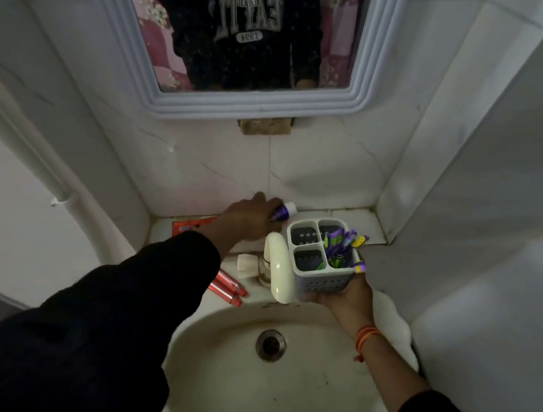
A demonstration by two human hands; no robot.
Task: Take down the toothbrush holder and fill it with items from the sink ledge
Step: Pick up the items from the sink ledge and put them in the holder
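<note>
Head view, looking down over my two arms at a small washbasin set in a tiled corner. Largest in frame is my left sleeve point(81, 326), dark, running diagonally from lower left toward the back wall. Above it hangs the mirror point(364, 90) in a white moulded frame, reflecting a dark printed top. Below lies the sink point(225, 390), cream and oval, with its metal drain point(270, 345) near the centre of the bowl. The cream tap point(278, 269) stands at the rear rim, its spout curving toward the bowl, with a knob to its left. My right hand point(343, 294), palm up and wearing an orange thread at the wrist, cups the base of the toothbrush holder point(322, 257), a white perforated caddy with four compartments, held upright just right of the tap and above the rim. Purple and yellow toothbrushes point(344, 246) stand in its right-hand compartments; the two left ones look empty. My left hand point(247, 218) is on the sink ledge point(351, 219) behind the tap, fingers closed around a purple tube point(282, 211) with a white cap, just beside the holder's back corner. An orange packet point(188, 224) lies flat on the ledge under my wrist. Two red tubes point(226, 286) lie side by side on the rim left of the tap.
</note>
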